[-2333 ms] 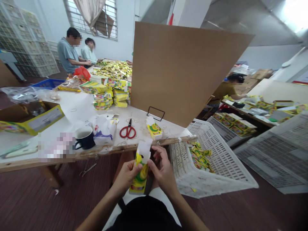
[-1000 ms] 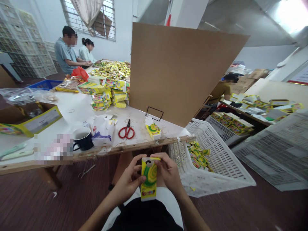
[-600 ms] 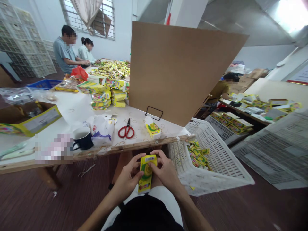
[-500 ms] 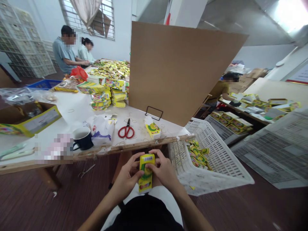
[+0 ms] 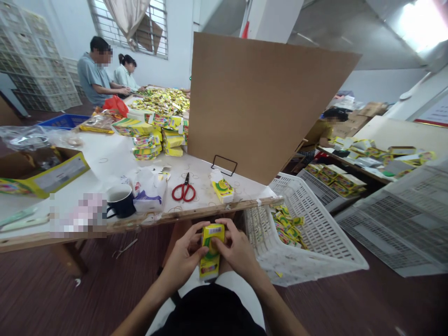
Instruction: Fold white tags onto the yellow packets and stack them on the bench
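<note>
A small yellow and green carton [image 5: 211, 250] stands upright over my lap, just below the table's front edge. My left hand [image 5: 182, 258] grips its left side with the thumb on the front. My right hand [image 5: 239, 249] wraps its right side, fingers pressing on the closed top flap. Both hands are closed on the carton.
A wooden table [image 5: 147, 219] ahead holds red scissors [image 5: 185, 190], another small carton [image 5: 223, 189], a dark mug [image 5: 121, 201], a white bag and stacked yellow packs [image 5: 154, 135]. A tilted white crate [image 5: 308, 233] with cartons sits to my right. A brown board [image 5: 259, 98] stands upright. Other people sit at tables.
The white top flap, open 2.3 s ago, is now folded shut. The carton has stayed between both hands and sunk slightly toward my lap.
</note>
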{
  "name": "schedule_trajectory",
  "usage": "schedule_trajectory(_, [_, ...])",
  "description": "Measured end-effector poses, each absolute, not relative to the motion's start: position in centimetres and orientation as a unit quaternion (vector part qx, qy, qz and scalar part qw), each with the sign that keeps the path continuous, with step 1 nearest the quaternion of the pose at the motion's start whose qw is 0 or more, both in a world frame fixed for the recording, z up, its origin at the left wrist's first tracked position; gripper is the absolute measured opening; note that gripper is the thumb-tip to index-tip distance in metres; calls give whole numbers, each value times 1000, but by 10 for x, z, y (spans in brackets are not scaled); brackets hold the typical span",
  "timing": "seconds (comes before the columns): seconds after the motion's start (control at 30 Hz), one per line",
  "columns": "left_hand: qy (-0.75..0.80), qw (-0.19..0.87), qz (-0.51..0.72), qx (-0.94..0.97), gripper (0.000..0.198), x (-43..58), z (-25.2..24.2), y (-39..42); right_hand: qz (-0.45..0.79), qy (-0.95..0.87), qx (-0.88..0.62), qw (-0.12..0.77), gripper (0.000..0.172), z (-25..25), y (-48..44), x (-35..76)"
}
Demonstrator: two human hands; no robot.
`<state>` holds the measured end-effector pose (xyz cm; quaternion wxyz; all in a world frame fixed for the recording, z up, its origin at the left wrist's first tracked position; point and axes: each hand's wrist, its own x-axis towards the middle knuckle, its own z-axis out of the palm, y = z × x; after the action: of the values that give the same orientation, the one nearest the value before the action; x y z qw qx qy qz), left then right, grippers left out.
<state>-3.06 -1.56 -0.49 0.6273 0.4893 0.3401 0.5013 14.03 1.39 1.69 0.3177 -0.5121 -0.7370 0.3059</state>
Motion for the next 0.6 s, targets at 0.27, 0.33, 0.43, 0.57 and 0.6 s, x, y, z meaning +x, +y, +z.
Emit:
schedule_trajectory(0.27, [313,665,507,450,48,-24,-11,-14,414,-687,-419,425,19,9,15,144])
schedule_trajectory(0.33, [331,647,513,457,53,-18,-13,-13,329,-706,-442,446,17,11,19,151])
schedule_trajectory(0.43, [368,602,524,477,67,-18,-15,-11,51,-688,-541,482,22,23,38,187])
schedule_trajectory(0.57, [402,578,522,481,63,-27,-20,-8,-192,-617,-672,362,23,33,79,244])
schedule_trajectory(0.6, [411,576,518,480,60,-28,-22,-7,-196,-618,-687,329,22,31,89,249])
